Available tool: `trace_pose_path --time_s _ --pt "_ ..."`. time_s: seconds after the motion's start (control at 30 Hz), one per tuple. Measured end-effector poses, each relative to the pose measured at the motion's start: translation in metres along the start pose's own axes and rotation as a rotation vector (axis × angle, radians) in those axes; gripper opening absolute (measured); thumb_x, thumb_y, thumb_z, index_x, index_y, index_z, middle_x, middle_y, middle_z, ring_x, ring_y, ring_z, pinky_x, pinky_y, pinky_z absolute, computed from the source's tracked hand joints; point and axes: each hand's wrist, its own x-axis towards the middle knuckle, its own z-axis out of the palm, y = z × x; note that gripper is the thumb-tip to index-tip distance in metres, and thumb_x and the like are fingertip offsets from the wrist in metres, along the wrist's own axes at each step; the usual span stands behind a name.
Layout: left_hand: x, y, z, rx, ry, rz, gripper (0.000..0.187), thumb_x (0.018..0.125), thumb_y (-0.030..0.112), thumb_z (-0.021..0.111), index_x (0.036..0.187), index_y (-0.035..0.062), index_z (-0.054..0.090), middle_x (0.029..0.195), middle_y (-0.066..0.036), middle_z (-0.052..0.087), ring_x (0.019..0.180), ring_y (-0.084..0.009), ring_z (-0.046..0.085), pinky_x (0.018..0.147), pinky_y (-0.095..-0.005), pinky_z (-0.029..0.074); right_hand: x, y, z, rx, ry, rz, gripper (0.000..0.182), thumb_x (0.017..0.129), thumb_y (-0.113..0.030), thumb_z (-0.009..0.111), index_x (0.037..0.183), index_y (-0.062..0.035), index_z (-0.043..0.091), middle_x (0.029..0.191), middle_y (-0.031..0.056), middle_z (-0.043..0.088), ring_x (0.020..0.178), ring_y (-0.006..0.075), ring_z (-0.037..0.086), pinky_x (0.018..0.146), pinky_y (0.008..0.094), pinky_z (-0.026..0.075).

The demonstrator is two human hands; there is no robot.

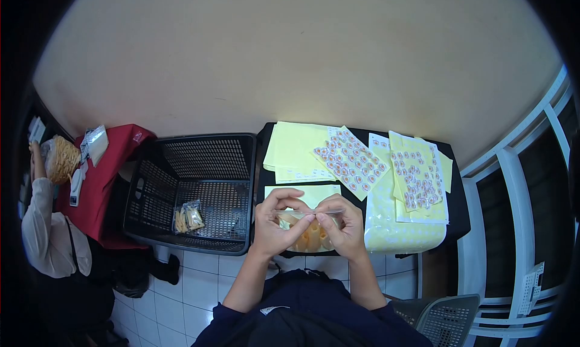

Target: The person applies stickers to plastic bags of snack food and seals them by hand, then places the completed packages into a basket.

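A small clear plastic bag (311, 239) of yellowish stick-shaped snack pieces hangs in front of my body, at the near edge of the black-covered table. My left hand (279, 225) pinches its top edge between thumb and fingers. From the other side, my right hand (344, 229) grips the same edge, thumb tips nearly meeting at the middle. The fingers partly cover the bag, so whether its mouth is sealed cannot be seen. Just beyond the hands lies a pale yellow sheet (314, 193). Sheets of round red-and-white stickers (353, 159) lie farther back.
Left of the table stands a black plastic crate (249, 165) with a few filled snack packs (190, 217) inside. Another sticker sheet (417, 171) and yellow backing sheets (296, 144) cover the table. At far left, a person (45, 226) works beside a red-covered table (118, 165).
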Motion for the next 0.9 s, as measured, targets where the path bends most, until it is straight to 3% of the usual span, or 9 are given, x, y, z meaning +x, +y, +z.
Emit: trace_pose_path --time_s 0.17,0.27,0.9 --pt "0.002 -0.002 0.008 -0.141 0.07 0.006 0.053 0.067 -0.002 0.064 0.113 -0.0022 0.038 0.074 -0.008 0.06 0.072 -0.0108 0.058 0.066 -0.0209 0.045 0.001 -0.001 0.002 0.02 0.049 0.007 0.006 0.077 -0.003 0.057 0.08 0.0017 0.055 0.078 0.0083 0.055 0.072 0.0124 0.055 0.066 0.0228 0.044" --pt "0.001 -0.003 0.012 -0.171 0.097 0.015 0.054 0.067 -0.002 0.063 0.114 -0.0024 0.037 0.075 -0.008 0.06 0.072 -0.0107 0.057 0.067 -0.021 0.045 0.0 0.001 0.002 0.054 0.05 0.019 0.006 0.077 -0.002 0.057 0.08 0.0015 0.054 0.079 0.0081 0.055 0.073 0.0118 0.054 0.066 0.0222 0.044" --pt "0.001 -0.008 0.013 -0.183 0.189 -0.004 0.047 0.069 -0.002 0.062 0.109 -0.0018 0.037 0.073 -0.007 0.057 0.071 -0.01 0.056 0.065 -0.0205 0.045 -0.001 0.009 0.012 0.121 0.187 -0.066 0.006 0.079 -0.001 0.055 0.084 0.0027 0.052 0.082 0.0084 0.054 0.073 0.0112 0.054 0.066 0.0221 0.046"
